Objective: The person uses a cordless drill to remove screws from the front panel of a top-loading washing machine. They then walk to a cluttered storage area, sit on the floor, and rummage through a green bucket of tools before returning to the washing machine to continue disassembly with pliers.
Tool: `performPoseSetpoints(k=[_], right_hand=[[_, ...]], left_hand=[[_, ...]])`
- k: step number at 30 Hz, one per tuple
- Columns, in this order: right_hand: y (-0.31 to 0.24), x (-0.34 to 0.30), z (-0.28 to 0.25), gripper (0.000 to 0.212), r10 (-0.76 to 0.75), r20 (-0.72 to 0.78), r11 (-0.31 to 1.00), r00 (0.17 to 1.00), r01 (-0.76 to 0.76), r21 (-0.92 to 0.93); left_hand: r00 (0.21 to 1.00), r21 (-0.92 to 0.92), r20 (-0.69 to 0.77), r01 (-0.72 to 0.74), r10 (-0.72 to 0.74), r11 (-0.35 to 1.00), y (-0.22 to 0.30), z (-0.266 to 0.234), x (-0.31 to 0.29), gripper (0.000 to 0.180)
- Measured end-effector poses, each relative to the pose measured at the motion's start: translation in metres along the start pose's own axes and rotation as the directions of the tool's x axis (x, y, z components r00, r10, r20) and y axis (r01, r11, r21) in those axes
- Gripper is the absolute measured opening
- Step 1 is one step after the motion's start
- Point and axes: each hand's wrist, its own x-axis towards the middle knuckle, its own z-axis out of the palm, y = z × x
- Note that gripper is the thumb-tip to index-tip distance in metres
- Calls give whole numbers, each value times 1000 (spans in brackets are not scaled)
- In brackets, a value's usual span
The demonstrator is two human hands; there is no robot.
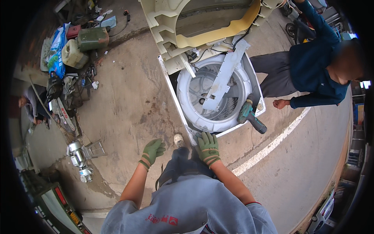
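A top-loading washing machine point(182, 107) stands before me, its round tub exposed. The cream top cover point(161, 23) is tipped up at the far side, with wires hanging beneath it. Across the tub opening lies a long grey metal plate point(224, 80). A teal and black cordless drill point(249, 116) rests on the near right corner of the rim. My right hand point(208, 147), in a green work glove, lies with fingers stretched at the machine's near left corner, holding nothing. My left hand point(153, 151), gloved alike, hovers over the ground to the left, fingers apart and nothing in it.
To the right stands a person in a dark top point(311, 76), one arm on the raised cover. Jerrycans point(92, 39) and scrap lie far left, near a silver motor point(76, 154). Another person point(32, 103) crouches at the left edge. A green vehicle point(52, 206) sits lower left.
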Motion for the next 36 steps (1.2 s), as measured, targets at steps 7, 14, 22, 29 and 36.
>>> performPoseSetpoints(k=[7,14,22,29,36], right_hand=[[6,-7,5,46,6,-51,1000,999,-6,14],[17,-15,-10,81,-34,-77,996,996,40,74],[7,-9,-104,48,467,26,151,884,-109,983],[78,-10,-142,61,621,153,113,769,-281,953],[178,-39,-78,58,823,-167,390,542,-326,861]], left_hand=[[999,39,29,-41,40,998,1,21,-6,46],[978,184,36,-211,207,960,-3,51,-24,46],[557,46,636,-719,535,693,25,203,-100,56],[708,-468,555,-168,436,868,-14,341,-108,43],[829,-248,461,-222,316,943,-83,352,-130,51]])
